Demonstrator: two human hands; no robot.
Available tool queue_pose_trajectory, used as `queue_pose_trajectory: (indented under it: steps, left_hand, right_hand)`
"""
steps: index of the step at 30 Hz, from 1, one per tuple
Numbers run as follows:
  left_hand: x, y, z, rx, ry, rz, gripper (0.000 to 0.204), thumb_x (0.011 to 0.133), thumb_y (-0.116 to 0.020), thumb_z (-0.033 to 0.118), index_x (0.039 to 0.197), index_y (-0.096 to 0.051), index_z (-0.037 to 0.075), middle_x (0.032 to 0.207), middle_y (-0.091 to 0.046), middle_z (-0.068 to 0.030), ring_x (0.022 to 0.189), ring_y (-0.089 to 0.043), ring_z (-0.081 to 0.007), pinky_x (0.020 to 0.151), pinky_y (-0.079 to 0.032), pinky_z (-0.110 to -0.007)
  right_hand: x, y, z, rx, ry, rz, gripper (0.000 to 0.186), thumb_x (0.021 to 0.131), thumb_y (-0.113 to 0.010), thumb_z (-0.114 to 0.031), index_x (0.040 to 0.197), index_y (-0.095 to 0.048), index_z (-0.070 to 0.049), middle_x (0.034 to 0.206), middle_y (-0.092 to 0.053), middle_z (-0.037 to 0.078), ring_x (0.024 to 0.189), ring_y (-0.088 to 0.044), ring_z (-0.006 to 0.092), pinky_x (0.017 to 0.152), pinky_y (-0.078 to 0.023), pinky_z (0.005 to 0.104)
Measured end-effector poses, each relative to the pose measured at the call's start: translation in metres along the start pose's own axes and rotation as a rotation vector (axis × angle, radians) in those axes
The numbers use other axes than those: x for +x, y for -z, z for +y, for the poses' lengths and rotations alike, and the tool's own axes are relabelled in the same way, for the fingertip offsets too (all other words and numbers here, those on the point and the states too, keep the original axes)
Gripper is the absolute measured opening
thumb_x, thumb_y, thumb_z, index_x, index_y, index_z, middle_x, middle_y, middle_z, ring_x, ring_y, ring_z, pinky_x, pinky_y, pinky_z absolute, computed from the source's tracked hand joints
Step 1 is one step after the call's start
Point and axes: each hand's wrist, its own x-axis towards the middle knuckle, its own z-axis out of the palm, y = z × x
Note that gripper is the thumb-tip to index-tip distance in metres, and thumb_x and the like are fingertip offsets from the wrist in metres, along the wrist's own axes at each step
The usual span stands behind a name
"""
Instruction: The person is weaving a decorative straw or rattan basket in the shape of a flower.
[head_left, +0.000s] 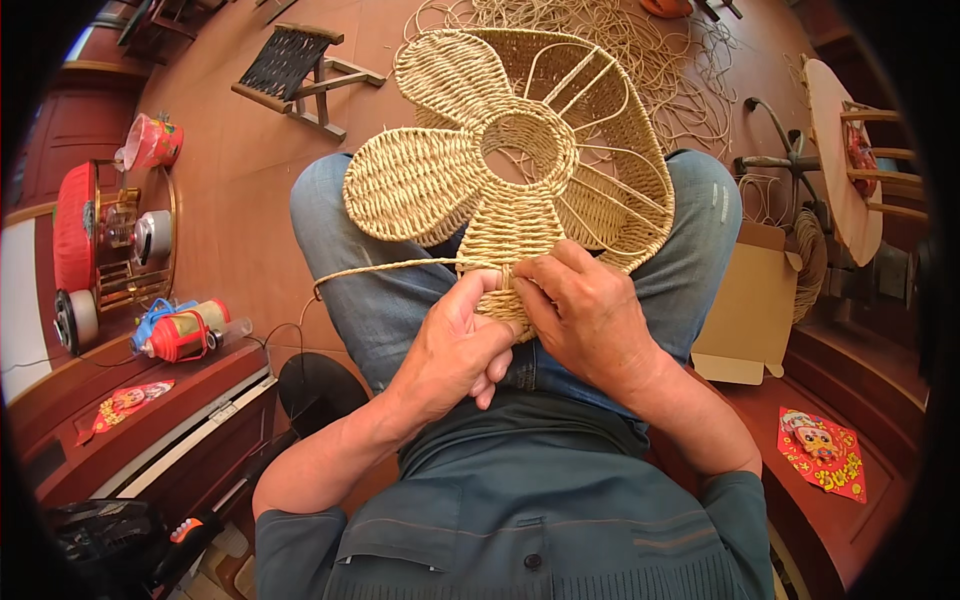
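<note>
A woven straw basket (640, 165) with a flower-shaped top rests on my lap between my knees. Three petals, such as the left petal (412, 185), are woven, the near one partly behind my hands. Bare wire loops (590, 85) stand out at the upper right and right of the round centre hole. My left hand (455, 345) is closed around the near petal's lower left edge, with the thumb on top. The fingers of my right hand (590, 310) pinch at the straw weave of the same petal. From there a twisted straw cord (385, 268) runs left across my thigh.
Loose cord (680, 65) lies heaped on the floor beyond the basket. A folding stool (300, 80) stands at far left. To the left are a red thermos (190, 330) and a bucket (152, 142); to the right, a cardboard box (745, 305) and a round wooden board (840, 165).
</note>
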Motion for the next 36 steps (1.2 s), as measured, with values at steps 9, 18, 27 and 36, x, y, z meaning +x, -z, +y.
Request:
queue_pose_trajectory:
  steps: [9,18,27,36]
  left_hand:
    - [0.019,0.011,-0.047,0.008,-0.09,-0.003,0.054,0.103,-0.062,0.01,0.154,-0.046,0.002,0.068,-0.059,-0.0016,0.049,-0.049,-0.0091,0.047,-0.046,-0.026]
    - [0.011,0.01,-0.054,0.091,-0.162,0.107,0.048,0.108,-0.061,0.009,0.153,-0.049,0.001,0.07,-0.06,-0.0017,0.053,-0.054,-0.0082,0.051,-0.046,-0.024]
    - [0.007,-0.009,-0.06,0.4,-0.392,0.345,0.036,0.11,-0.061,0.009,0.145,-0.058,0.0,0.075,-0.061,0.0006,0.058,-0.053,-0.0051,0.054,-0.046,-0.024]
    - [0.011,-0.022,-0.043,0.04,-0.332,0.217,0.025,0.115,-0.063,0.02,0.13,-0.075,0.004,0.083,-0.058,0.0019,0.066,-0.053,-0.0083,0.06,-0.045,-0.023]
  right_hand:
    - [-0.009,-0.032,0.005,-0.026,-0.159,-0.022,0.011,0.097,-0.072,-0.011,0.097,-0.065,-0.003,0.09,-0.064,0.017,0.077,-0.071,0.0396,0.068,-0.059,0.0495]
    - [-0.021,-0.045,0.014,-0.013,-0.041,0.188,0.012,0.09,-0.075,-0.003,0.097,-0.065,-0.004,0.087,-0.061,0.013,0.07,-0.066,0.0334,0.062,-0.055,0.0444]
    - [-0.039,-0.051,0.018,0.071,0.033,0.292,0.022,0.086,-0.08,0.001,0.103,-0.068,-0.006,0.088,-0.062,0.007,0.068,-0.064,0.0237,0.06,-0.053,0.0382]
    - [-0.047,-0.025,0.018,0.188,-0.037,0.329,0.021,0.088,-0.078,0.005,0.106,-0.073,-0.006,0.097,-0.07,0.01,0.07,-0.067,0.0224,0.06,-0.054,0.0346]
